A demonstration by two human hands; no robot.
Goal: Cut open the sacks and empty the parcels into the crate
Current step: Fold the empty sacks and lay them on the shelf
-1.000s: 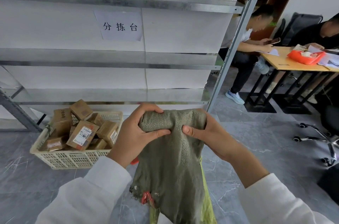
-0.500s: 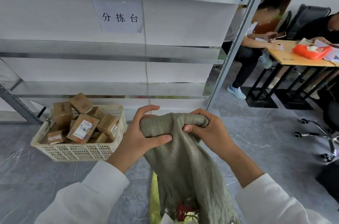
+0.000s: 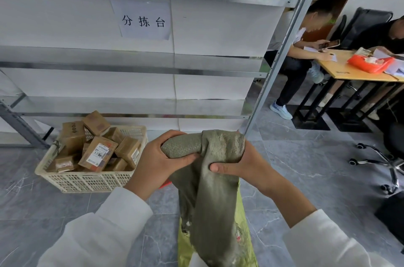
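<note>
Both hands up in front of me, and both are full of cloth. My left hand (image 3: pixel 157 157) is curled round the rolled top end of the olive-green sack (image 3: pixel 209 201), fingers over the top and thumb pressing in from below. My right hand (image 3: pixel 242 164) grips the bunched fabric just beside it, thumb across the front, fingers wrapped out of sight behind. The two hands are close together on the same top edge. The rest of the sack hangs down limp between my white sleeves, with its lower edge frayed. Behind it a yellow-green sack (image 3: pixel 248 229) shows along both sides, low in the view.

Off to my left, on the grey floor (image 3: pixel 306 179), sits the cream crate (image 3: pixel 87 181), well apart from the sack. It is heaped with brown cardboard parcels (image 3: pixel 96 153), some tilted on end and several standing above the rim. The crate is right in front of the bottom of the metal shelving (image 3: pixel 131 67), which carries a paper sign (image 3: pixel 142 19).

Over on the right, a person (image 3: pixel 301 48) is seated at a wooden table (image 3: pixel 341 72) with a red tray (image 3: pixel 369 63) on it.
</note>
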